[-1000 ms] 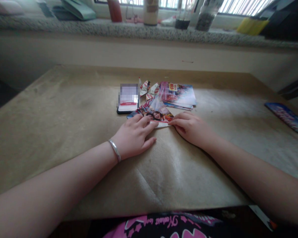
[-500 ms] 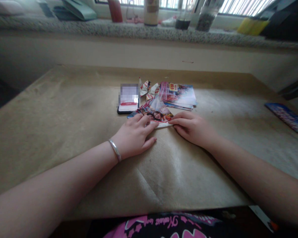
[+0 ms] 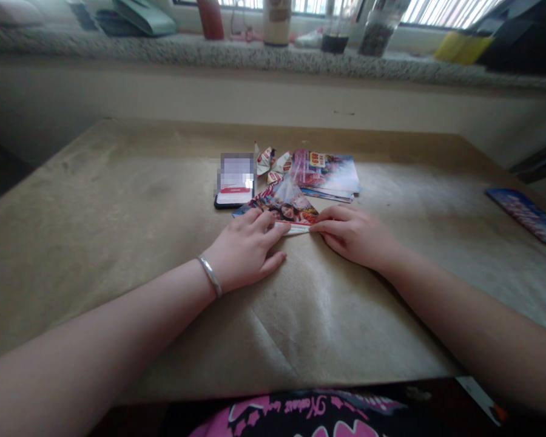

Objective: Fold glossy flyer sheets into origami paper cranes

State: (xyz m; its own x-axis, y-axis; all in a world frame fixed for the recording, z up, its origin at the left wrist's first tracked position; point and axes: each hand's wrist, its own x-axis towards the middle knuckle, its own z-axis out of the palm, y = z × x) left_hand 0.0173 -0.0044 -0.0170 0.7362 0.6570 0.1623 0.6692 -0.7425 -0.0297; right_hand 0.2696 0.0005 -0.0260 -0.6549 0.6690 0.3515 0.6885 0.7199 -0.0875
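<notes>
A colourful printed sheet of paper (image 3: 295,211), folded into a triangle with a white strip along its near edge, lies flat on the table. My left hand (image 3: 248,249), with a silver bangle at the wrist, rests on its left side, fingers spread and pressing down. At the paper's right corner, the fingertips of my right hand (image 3: 357,238) are closed together on the edge. Just beyond the triangle are small folded paper shapes (image 3: 279,165), white with red print. A phone (image 3: 235,182) lies to their left, its screen partly blurred out.
A stack of printed flyers (image 3: 339,175) lies behind the paper, to the right. Near the right edge of the brown-covered table (image 3: 118,243) is a blue packet (image 3: 525,215). Bottles and jars stand on the speckled stone windowsill (image 3: 236,53).
My right fingertips have shifted very slightly at the paper's right corner, and the white strip there lies a little flatter. My left hand stays in place.
</notes>
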